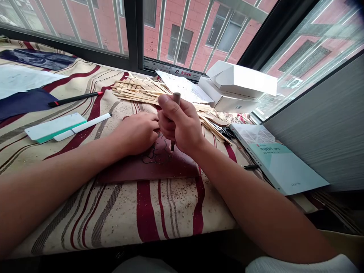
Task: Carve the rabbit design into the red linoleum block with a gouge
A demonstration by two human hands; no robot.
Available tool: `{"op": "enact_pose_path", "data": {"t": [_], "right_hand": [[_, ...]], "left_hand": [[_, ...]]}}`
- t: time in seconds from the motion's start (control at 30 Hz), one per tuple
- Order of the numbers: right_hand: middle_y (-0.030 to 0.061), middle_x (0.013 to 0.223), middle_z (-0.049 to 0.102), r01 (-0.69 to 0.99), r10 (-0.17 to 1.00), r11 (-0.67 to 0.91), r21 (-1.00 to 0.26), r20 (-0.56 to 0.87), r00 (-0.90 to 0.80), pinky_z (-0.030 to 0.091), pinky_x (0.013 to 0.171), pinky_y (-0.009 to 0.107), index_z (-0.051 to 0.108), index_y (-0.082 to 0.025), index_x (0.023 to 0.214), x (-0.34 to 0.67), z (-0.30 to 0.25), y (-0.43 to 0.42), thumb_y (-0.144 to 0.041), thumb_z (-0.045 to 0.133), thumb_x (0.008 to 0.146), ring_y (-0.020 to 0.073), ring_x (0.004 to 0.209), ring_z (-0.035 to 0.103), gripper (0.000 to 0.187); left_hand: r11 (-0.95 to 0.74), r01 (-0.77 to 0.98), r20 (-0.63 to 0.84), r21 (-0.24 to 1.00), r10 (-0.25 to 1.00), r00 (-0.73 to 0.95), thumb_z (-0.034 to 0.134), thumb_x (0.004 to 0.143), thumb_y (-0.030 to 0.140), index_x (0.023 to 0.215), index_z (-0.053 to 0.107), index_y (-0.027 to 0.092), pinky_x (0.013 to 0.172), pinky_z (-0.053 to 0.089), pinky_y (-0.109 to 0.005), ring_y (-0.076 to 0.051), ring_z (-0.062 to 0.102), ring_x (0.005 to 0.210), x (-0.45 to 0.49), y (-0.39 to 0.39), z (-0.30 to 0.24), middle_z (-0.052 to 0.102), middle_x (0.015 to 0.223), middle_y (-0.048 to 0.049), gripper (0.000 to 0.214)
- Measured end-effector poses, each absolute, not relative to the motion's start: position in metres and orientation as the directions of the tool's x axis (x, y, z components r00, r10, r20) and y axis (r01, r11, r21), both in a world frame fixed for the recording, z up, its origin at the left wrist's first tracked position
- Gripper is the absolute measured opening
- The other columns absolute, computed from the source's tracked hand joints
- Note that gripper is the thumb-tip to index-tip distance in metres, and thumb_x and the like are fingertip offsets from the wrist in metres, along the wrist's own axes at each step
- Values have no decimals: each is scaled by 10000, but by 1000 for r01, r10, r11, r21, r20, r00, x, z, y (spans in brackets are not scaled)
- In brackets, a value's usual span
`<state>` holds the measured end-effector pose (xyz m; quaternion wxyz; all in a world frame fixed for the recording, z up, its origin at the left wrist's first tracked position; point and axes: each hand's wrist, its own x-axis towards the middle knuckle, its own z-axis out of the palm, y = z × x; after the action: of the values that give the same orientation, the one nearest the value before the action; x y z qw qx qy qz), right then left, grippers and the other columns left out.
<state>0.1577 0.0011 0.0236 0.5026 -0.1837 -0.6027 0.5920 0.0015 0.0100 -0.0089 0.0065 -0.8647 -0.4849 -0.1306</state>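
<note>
My right hand (179,123) grips a carving tool (176,99) with a brown wooden handle, its dark metal tip (172,147) down on a dark red sheet (150,167). Thin dark lines of a drawn figure mark the sheet around that tip. My left hand (136,133) rests on the sheet's upper edge with its fingers curled, holding it against the striped cloth (148,216). Small brown crumbs are scattered over the cloth around the sheet. Part of the sheet lies hidden under both hands.
A pile of thin wooden strips (142,91) lies behind my hands, with black-handled scissors (224,132) at its right end. A textbook (278,163) and white boxes (236,87) stand right. A black pen (75,98), white ruler (82,127) and dark blue paper (25,102) lie left.
</note>
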Motion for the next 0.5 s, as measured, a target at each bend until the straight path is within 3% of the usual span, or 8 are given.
{"op": "enact_pose_path", "data": {"t": [0.27, 0.5], "right_hand": [[-136, 479, 253, -406, 853, 148, -902, 324, -409, 157, 382, 256, 331, -284, 698, 157, 15, 9, -647, 796, 863, 62, 411, 144, 613], [-123, 494, 191, -381, 858, 69, -922, 250, -449, 130, 406, 274, 244, -291, 691, 165, 9, 19, -625, 660, 942, 91, 429, 109, 590]], "left_hand": [[-520, 849, 180, 94, 848, 499, 398, 938, 242, 1024, 798, 158, 1063, 557, -513, -337, 668, 1210, 2, 8, -4, 743, 1241, -159, 418], [-553, 820, 194, 147, 829, 524, 363, 953, 313, 1024, 780, 187, 1110, 531, -533, -345, 666, 1225, 0, 11, -6, 735, 1278, -143, 441]]}}
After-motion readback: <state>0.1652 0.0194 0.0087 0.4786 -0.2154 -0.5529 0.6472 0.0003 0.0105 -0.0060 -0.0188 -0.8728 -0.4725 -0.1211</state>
